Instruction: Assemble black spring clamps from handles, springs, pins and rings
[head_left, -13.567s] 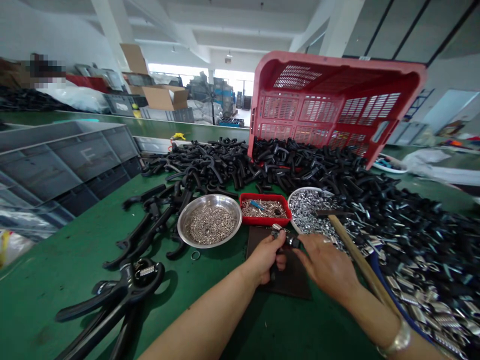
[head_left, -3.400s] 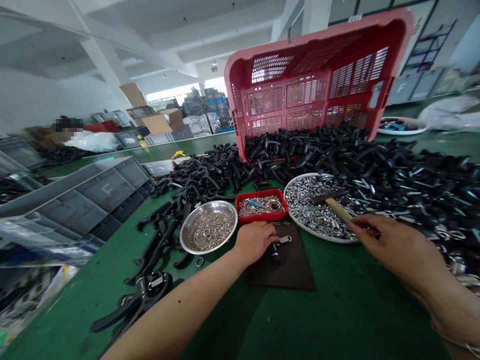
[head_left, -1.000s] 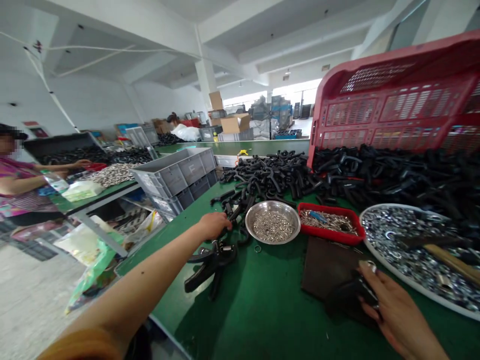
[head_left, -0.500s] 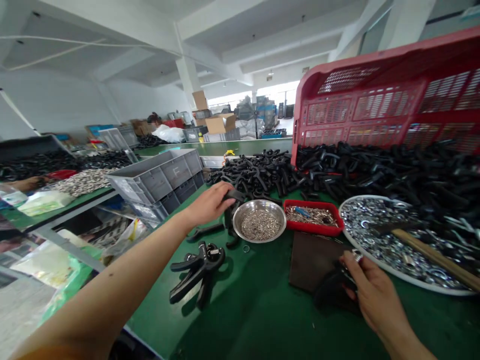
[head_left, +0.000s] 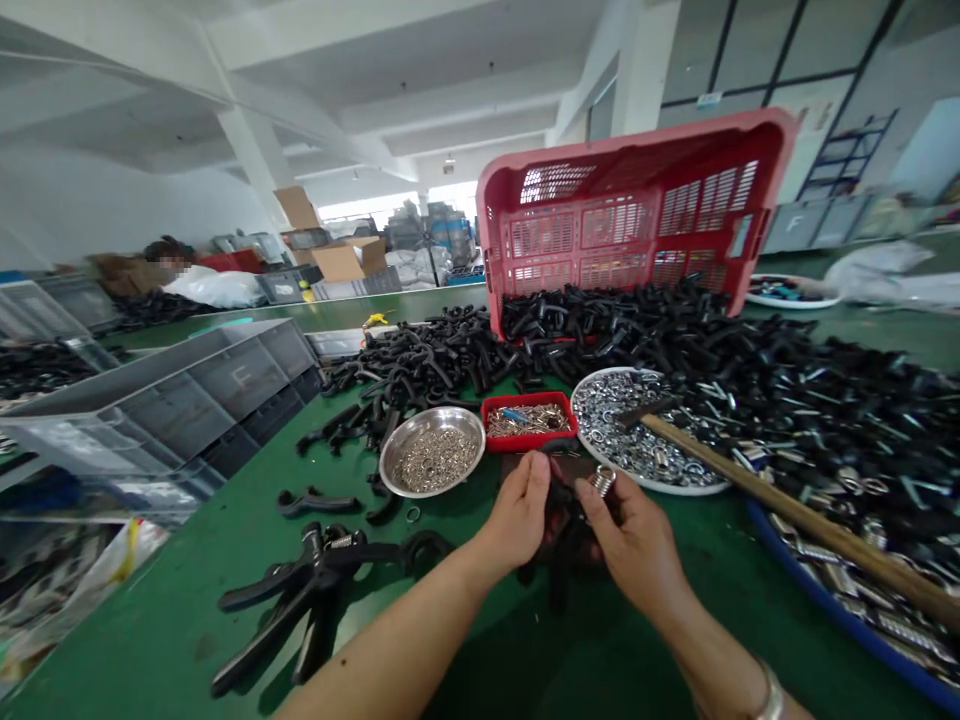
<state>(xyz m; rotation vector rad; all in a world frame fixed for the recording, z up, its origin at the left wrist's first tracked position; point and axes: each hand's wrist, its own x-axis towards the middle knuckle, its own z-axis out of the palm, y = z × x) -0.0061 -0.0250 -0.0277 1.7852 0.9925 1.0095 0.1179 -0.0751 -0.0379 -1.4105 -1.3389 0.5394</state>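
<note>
— How are the hands set?
— Both forearms reach forward over the green table [head_left: 660, 660]. The left hand [head_left: 517, 510] and right hand [head_left: 634, 535] curl facing each other, gripping a black plastic handle piece [head_left: 564, 520] between them.
— And the spring?
— A small silver coil spring [head_left: 602, 480] sits pinched at the right fingertips, above the dark brown mat [head_left: 574, 465].
</note>
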